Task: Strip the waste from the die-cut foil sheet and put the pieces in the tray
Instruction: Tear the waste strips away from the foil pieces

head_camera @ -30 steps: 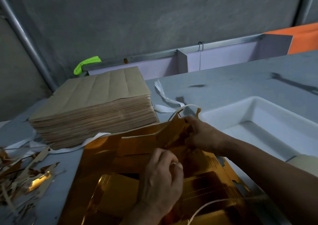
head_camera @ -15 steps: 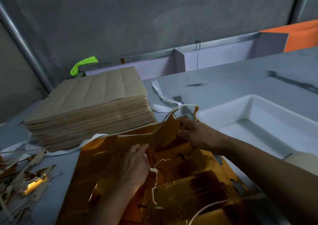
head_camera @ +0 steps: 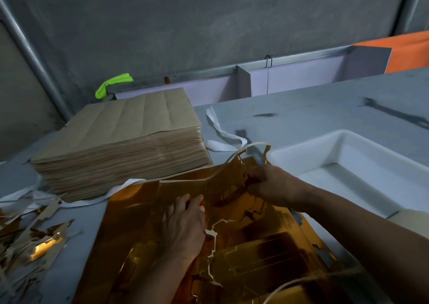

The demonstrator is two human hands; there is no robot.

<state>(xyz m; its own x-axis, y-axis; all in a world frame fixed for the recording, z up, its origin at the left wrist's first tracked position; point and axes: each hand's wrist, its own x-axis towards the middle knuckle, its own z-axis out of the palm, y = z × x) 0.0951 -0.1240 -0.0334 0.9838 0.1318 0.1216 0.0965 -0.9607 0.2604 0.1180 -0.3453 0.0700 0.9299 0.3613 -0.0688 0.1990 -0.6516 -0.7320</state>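
Observation:
A gold die-cut foil sheet [head_camera: 130,220] lies on the grey table in front of me, torn through its middle with white edges showing. My left hand [head_camera: 184,227] lies on the sheet, fingers pointing away and pressing it down. My right hand [head_camera: 269,185] grips a lifted strip of gold waste [head_camera: 232,164] at the sheet's far edge, fingers curled round it. The white tray [head_camera: 362,164] stands to the right, just beyond my right hand.
A thick stack of brown sheets [head_camera: 120,141] sits at the back left. Torn gold and brown scraps [head_camera: 32,241] are heaped at the left edge. White strips [head_camera: 220,131] lie between the stack and the tray. A low wall runs along the table's far side.
My left hand slid forward and left across the sheet and now lies flat. A tear has opened through the sheet's middle. My right hand keeps hold of the waste at the far edge.

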